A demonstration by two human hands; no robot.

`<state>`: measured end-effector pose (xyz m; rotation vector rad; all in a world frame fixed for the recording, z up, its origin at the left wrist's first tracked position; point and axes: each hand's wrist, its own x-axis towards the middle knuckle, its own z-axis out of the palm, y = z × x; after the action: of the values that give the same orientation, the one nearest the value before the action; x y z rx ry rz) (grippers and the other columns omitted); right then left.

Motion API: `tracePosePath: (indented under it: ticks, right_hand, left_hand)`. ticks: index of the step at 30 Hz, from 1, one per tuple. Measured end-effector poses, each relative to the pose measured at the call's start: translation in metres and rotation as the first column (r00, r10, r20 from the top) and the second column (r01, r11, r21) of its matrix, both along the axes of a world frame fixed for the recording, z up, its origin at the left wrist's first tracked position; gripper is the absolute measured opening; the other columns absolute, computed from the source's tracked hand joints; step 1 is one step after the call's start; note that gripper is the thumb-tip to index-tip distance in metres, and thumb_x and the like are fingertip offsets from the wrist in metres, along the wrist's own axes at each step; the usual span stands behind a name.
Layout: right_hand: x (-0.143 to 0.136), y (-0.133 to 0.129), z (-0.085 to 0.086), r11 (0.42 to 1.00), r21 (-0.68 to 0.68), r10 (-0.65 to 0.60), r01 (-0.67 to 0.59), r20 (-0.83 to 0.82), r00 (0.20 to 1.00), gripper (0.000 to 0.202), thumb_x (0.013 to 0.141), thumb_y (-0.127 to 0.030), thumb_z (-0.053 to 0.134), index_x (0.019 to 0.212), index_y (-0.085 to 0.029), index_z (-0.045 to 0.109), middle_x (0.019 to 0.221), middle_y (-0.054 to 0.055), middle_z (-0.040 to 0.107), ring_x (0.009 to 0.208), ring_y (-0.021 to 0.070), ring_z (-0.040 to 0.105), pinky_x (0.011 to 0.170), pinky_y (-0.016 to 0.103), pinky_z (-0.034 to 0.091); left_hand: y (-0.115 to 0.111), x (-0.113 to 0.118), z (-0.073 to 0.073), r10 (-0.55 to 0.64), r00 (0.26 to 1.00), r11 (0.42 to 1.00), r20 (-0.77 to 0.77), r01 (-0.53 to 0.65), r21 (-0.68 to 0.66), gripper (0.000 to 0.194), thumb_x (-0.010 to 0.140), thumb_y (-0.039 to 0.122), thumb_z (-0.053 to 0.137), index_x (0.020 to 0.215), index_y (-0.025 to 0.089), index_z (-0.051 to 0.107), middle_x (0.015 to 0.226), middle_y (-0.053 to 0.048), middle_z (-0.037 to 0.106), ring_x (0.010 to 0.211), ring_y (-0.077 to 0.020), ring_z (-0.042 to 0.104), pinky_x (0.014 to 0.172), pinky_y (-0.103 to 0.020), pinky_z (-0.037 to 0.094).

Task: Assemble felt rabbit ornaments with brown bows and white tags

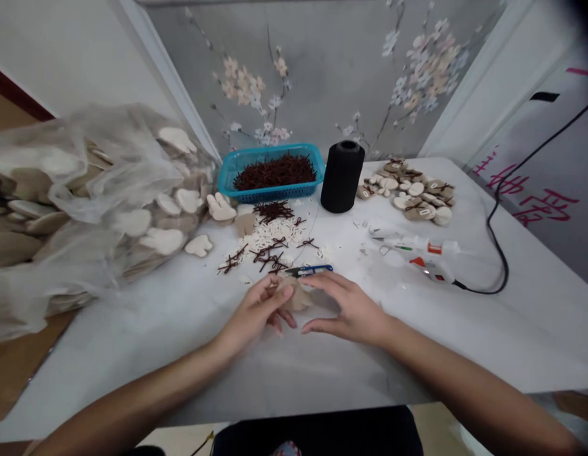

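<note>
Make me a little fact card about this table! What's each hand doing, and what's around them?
Left hand: holding a beige piece
Right hand: curved open beside it; touching or not is unclear
Basket: blue, holding dark brown stringy bits
Spool: black, beside the basket
Snips: blue-handled, just beyond the hands
Bag: see-through, pale pieces inside
</note>
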<state>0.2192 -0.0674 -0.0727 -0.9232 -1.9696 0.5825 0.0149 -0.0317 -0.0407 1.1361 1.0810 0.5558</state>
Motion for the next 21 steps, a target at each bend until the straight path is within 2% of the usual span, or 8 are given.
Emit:
tracePosePath:
  ticks: [4,8,10,12,14,17,19,21]
  right_hand:
    - [-0.004,-0.003,-0.007,0.996,-0.040,0.076,-0.075,0.048,0.996,0.054,0.084,-0.033,0.065,0.132,-0.023,0.043,0.117,0.009,0.063,0.104,0.0192,0.061,0.089,0.036,0.052]
    - [-0.007,-0.003,-0.008,0.990,-0.112,0.097,-0.088,0.074,0.993,0.051,0.083,-0.033,0.067,0.129,-0.022,0.046,0.116,0.010,0.063,0.102,0.0195,0.060,0.087,0.036,0.052]
    - [-0.008,-0.002,-0.008,0.984,-0.140,0.122,-0.106,0.110,0.986,0.038,0.085,-0.029,0.065,0.120,-0.021,0.054,0.107,0.008,0.065,0.097,0.0180,0.061,0.085,0.034,0.052]
    - [-0.009,0.000,-0.008,0.983,-0.139,0.140,-0.119,0.151,0.979,0.025,0.088,-0.024,0.061,0.113,-0.022,0.059,0.104,0.007,0.065,0.097,0.0169,0.060,0.086,0.033,0.051]
    - [-0.009,0.002,-0.010,0.987,-0.119,0.133,-0.110,0.203,0.970,0.023,0.090,-0.021,0.056,0.112,-0.023,0.061,0.108,0.007,0.064,0.102,0.0171,0.057,0.090,0.035,0.049]
    - [-0.007,0.003,-0.015,0.994,-0.073,0.098,-0.081,0.282,0.955,0.024,0.091,-0.018,0.052,0.112,-0.022,0.063,0.110,0.008,0.062,0.104,0.0192,0.055,0.091,0.037,0.048]
    - [-0.005,0.004,-0.017,0.998,-0.049,0.053,-0.040,0.303,0.951,0.025,0.090,-0.013,0.051,0.110,-0.020,0.064,0.109,0.008,0.062,0.102,0.0196,0.055,0.089,0.038,0.048]
    - [-0.003,0.004,-0.017,0.999,-0.038,-0.004,0.016,0.287,0.958,0.024,0.089,-0.010,0.050,0.107,-0.020,0.064,0.108,0.008,0.062,0.100,0.0186,0.056,0.087,0.036,0.049]
  left_hand:
    - [-0.020,0.008,-0.016,0.103,0.991,0.975,0.085,-0.084,-0.204,0.039,0.078,0.051,0.064,0.089,0.018,0.045,0.072,0.001,0.061,0.049,-0.0101,0.061,0.035,-0.013,0.038]
    - [-0.022,0.001,-0.021,-0.069,0.996,0.968,0.061,0.082,-0.239,0.038,0.086,0.060,0.045,0.090,0.025,0.031,0.059,0.007,0.054,0.040,-0.0109,0.052,0.031,-0.015,0.033]
    - [-0.021,-0.004,-0.021,-0.224,0.974,0.962,-0.038,0.214,-0.171,0.036,0.090,0.060,0.035,0.088,0.026,0.027,0.049,0.010,0.045,0.034,-0.0100,0.041,0.031,-0.016,0.028]
    - [-0.019,-0.010,-0.022,-0.331,0.913,0.937,-0.238,0.349,0.034,0.030,0.093,0.054,0.033,0.085,0.025,0.029,0.050,0.010,0.043,0.038,-0.0102,0.041,0.035,-0.018,0.031]
    - [-0.014,-0.015,-0.023,-0.308,0.808,0.809,-0.502,0.501,0.309,0.025,0.094,0.045,0.036,0.082,0.023,0.036,0.061,0.005,0.051,0.048,-0.0114,0.048,0.044,-0.021,0.037]
    - [-0.007,-0.021,-0.026,-0.046,0.658,0.477,-0.752,0.676,0.562,0.022,0.093,0.039,0.043,0.084,0.020,0.051,0.088,-0.004,0.060,0.062,-0.0144,0.057,0.051,-0.026,0.042]
    - [-0.005,-0.024,-0.029,0.051,0.650,0.271,-0.758,0.722,0.637,0.019,0.092,0.035,0.047,0.090,0.019,0.057,0.099,-0.007,0.062,0.075,-0.0179,0.062,0.059,-0.029,0.048]
    - [-0.004,-0.024,-0.032,0.029,0.699,0.119,-0.715,0.707,0.697,0.015,0.091,0.030,0.050,0.094,0.019,0.060,0.102,-0.007,0.063,0.090,-0.0204,0.061,0.076,-0.033,0.051]
